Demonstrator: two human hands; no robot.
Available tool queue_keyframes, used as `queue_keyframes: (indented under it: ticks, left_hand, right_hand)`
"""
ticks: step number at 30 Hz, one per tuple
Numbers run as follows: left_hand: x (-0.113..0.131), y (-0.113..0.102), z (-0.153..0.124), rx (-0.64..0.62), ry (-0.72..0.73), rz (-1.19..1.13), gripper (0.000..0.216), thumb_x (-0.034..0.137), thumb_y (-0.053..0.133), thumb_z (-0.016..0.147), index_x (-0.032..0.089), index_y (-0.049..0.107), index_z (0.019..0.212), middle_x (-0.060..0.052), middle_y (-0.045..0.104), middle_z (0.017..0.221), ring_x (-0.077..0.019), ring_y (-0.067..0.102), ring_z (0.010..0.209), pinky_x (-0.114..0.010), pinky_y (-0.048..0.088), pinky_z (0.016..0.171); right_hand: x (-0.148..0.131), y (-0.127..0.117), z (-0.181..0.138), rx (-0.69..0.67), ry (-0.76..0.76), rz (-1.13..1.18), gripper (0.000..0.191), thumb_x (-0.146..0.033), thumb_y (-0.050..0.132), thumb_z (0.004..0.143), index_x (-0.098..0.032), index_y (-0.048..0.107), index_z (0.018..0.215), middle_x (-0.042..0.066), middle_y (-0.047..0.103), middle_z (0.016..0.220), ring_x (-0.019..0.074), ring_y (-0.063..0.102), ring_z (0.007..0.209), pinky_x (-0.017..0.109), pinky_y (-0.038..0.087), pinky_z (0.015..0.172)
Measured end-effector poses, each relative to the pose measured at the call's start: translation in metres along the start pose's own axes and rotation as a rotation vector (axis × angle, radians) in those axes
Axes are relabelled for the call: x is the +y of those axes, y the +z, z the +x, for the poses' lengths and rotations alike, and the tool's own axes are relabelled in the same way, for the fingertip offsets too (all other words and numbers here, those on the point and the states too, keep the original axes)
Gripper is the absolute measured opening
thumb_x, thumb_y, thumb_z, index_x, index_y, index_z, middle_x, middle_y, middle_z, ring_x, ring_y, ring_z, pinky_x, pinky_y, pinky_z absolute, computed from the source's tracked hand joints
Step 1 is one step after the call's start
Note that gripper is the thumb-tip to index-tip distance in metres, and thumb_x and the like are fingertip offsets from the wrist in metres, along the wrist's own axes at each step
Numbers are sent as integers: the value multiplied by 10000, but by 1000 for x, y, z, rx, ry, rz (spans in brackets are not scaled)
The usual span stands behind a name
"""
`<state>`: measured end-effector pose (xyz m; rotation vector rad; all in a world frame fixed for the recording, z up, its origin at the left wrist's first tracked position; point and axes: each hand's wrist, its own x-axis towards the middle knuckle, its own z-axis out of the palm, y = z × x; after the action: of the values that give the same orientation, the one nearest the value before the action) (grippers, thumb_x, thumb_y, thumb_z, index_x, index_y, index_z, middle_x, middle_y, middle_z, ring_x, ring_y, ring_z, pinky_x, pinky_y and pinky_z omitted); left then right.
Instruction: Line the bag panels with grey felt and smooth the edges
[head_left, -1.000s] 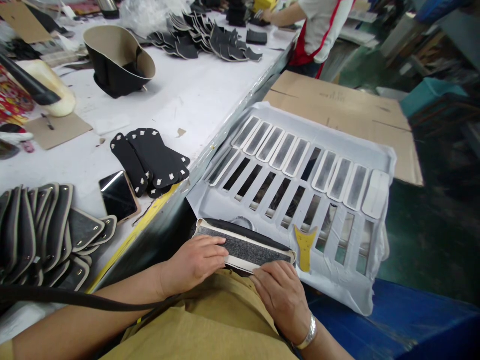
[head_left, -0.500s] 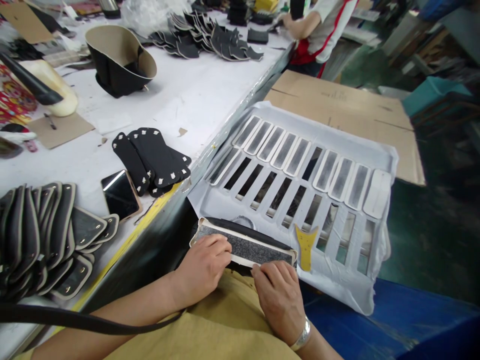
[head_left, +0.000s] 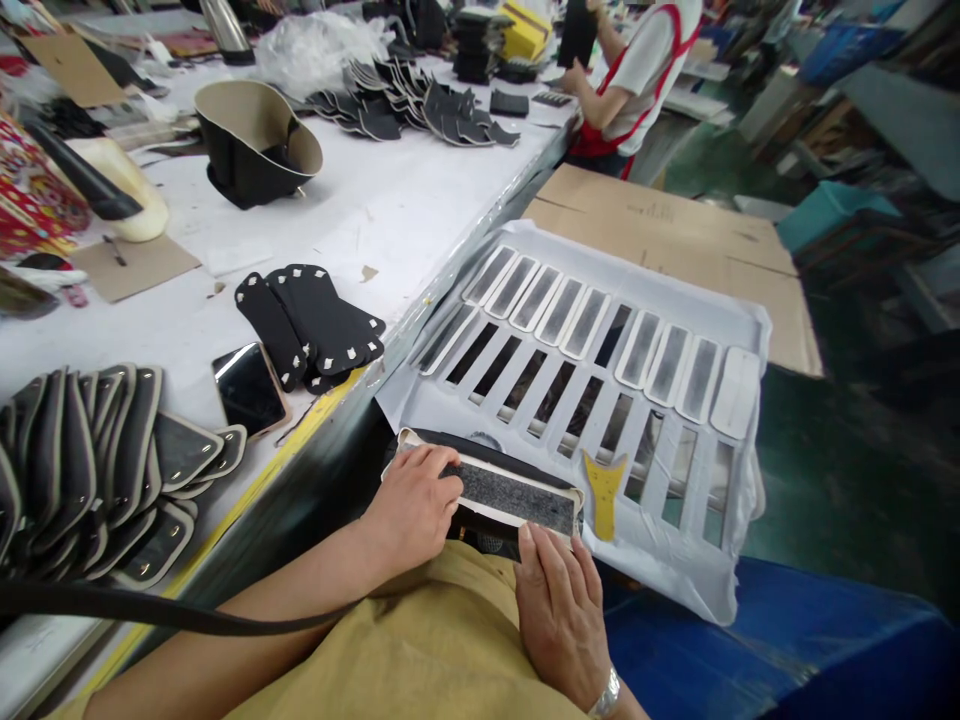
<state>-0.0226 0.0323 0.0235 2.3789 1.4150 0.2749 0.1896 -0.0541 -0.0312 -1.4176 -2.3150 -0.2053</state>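
In front of my body is a black piece with a grey felt strip point(head_left: 517, 498) and a pale, raised rim round it. The fingers of my left hand point(head_left: 412, 505) are bent over its left end and grip it. My right hand point(head_left: 562, 610) lies along the near edge at the right, with fingers stretched out and fingertips by the rim. Beyond the piece, a grey slotted tray point(head_left: 525, 410) carries a row of pale-edged grey strips point(head_left: 555, 312). On the tray's near side lies a yellow forked tool point(head_left: 604, 492). The underside of the piece is hidden.
On the white table point(head_left: 405, 210) to the left are a phone point(head_left: 250, 388), black tabs point(head_left: 315, 315), a pile of dark curved panels point(head_left: 90, 470) and a black bucket-shaped piece point(head_left: 251, 150). Cardboard point(head_left: 675, 235) lies beyond the tray. A co-worker point(head_left: 637, 80) stands at the far table edge.
My right hand's bent fingers have straightened and slid off the felt strip toward the near edge. My left hand stays on the left end. The co-worker's raised hands now show a dark sheet.
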Motion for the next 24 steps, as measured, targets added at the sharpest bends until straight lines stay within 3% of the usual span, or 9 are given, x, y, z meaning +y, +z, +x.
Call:
queue_keyframes:
  ticks: [7,16,24]
  left_hand:
    - [-5,0,2,7,-2,-43,102,154,511,777,175,574,700,-43,533,1111,-237,475,1019,-437,384,858]
    - [-9,3,2,52,16,-38,92,145,520,766,172,582,704,-59,537,1103,-249,480,1005,-458,396,846]
    - [-10,2,4,41,-13,-55,85,140,523,764,169,587,716,-64,547,1095,-256,487,1027,-467,402,876]
  right_hand:
    - [-6,12,-10,-66,51,-69,453,-123,378,886,-105,421,1337,131,519,1306,271,434,1234,489,215,1091]
    - [-21,21,6,-89,15,-140,489,-104,434,833,-31,415,1316,186,453,1352,307,341,1300,440,315,1046]
    - [-38,46,25,-79,-48,-103,478,-125,445,828,-63,444,1302,167,412,1388,312,313,1313,450,302,1056]
